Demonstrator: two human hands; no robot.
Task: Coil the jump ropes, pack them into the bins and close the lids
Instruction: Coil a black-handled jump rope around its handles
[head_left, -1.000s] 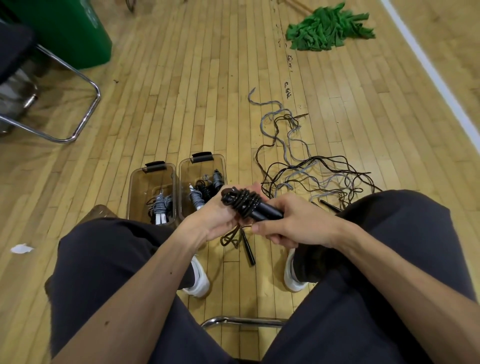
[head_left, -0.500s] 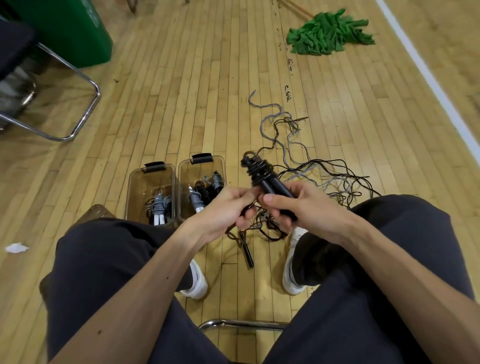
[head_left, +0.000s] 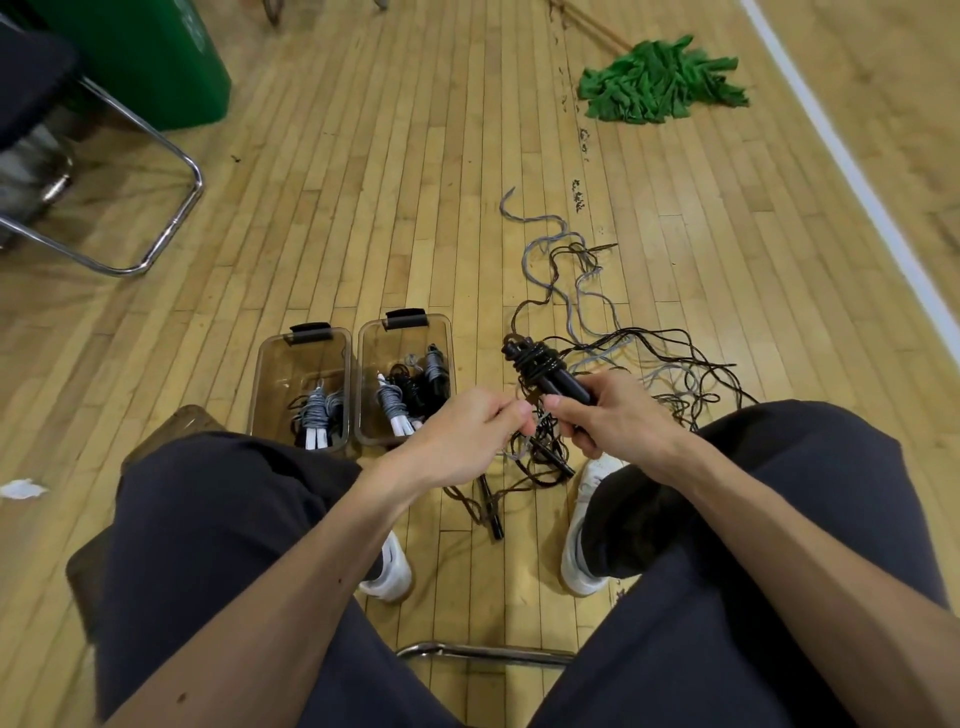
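Jump rope bundle (head_left: 540, 370) in right fingers' (head_left: 561, 404) grip, loose end (head_left: 531, 411) in left fingers' (head_left: 511, 414) pinch; 2 bins (head_left: 258, 387), rope tangle (head_left: 670, 358) nearby.

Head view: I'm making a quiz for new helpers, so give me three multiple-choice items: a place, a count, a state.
1. Where does the green mop lie? A. On the floor, far right. B. In a bin. C. Across the lap.
2. How many clear bins stand on the floor? A. One. B. Two. C. Four.
3. The right hand is: A. open and idle. B. gripping the wound black jump rope. C. flat on a knee.
Key: 1 A, it lies beyond the loose ropes; 2 B, two stand side by side, both open; 3 B, it is curled round that bundle.
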